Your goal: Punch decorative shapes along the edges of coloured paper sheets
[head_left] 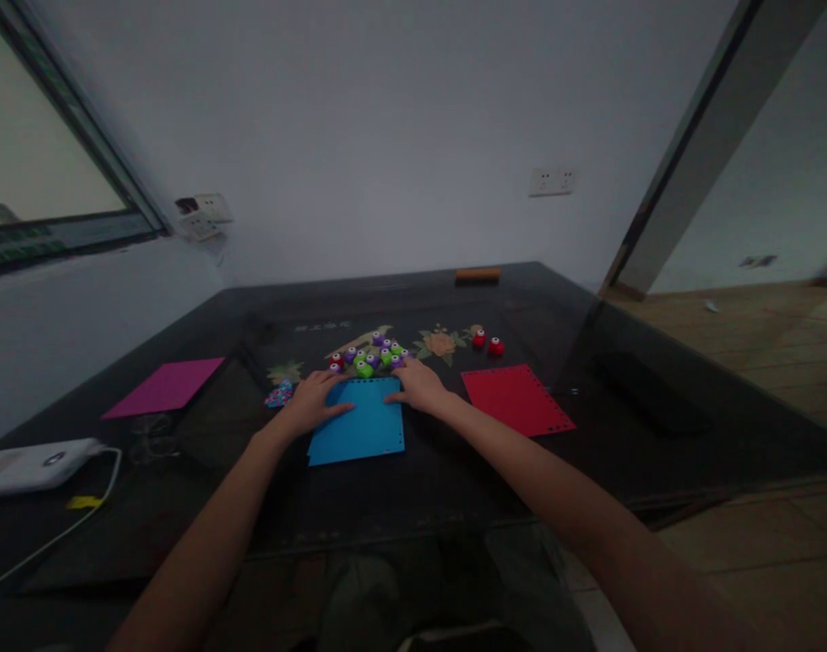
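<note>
A blue sheet [359,422] with holes along its far edge lies on the dark table. My left hand [312,401] rests at its upper left corner, thumb stretched over the sheet and fingertips near the small toys. At the upper right corner is my right hand [418,386], thumb on the sheet, fingers spread beside the toys. Neither hand is closed on anything. Several purple, green and red eye-like toys [365,369] are clustered just beyond the far edge, between the hands. Two red toys [495,347] sit apart on the right. A red sheet [514,398] lies right of my right hand.
A magenta sheet [165,387] lies at the left, near a white device [36,466] with a cable. Small blue and pink pieces [280,393] are beside my left hand. A dark flat object [648,394] lies at the right, an orange-brown bar [477,274] at the table's back edge.
</note>
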`<state>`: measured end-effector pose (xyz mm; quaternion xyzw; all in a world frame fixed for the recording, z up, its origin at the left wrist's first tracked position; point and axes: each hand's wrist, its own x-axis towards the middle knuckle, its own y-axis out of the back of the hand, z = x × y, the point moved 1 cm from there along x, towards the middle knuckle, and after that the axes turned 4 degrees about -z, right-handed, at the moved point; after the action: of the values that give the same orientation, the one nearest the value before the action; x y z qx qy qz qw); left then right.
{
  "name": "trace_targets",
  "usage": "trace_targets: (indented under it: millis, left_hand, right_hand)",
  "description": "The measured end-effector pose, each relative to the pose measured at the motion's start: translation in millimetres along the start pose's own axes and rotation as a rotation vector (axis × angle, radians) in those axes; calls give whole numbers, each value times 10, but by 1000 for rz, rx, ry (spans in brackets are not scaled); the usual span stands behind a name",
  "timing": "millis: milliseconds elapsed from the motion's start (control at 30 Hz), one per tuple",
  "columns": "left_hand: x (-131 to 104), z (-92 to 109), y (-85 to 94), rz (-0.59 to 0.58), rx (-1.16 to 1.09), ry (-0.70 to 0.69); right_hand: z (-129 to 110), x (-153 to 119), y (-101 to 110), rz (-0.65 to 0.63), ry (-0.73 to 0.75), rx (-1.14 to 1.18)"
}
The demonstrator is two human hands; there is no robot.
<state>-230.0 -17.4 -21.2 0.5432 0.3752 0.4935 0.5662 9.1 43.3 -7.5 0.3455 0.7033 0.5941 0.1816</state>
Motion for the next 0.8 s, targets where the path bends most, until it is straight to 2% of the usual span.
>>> trace_targets:
  millis: [300,433,667,800]
  left_hand:
    - [-10,-8,5,50,-71,-13]
    - [-13,-16,-5,30,-82,-6]
    - [-4,-57,18,71,-94,-24]
    - [-2,-41,64,88,-145,18]
  right_hand:
    - [-20,-16,36,14,-42,138]
    - [-30,-11,37,12,-46,203]
    - [-27,10,-9,35,-41,220]
    - [-24,13,-45,49,-20,262]
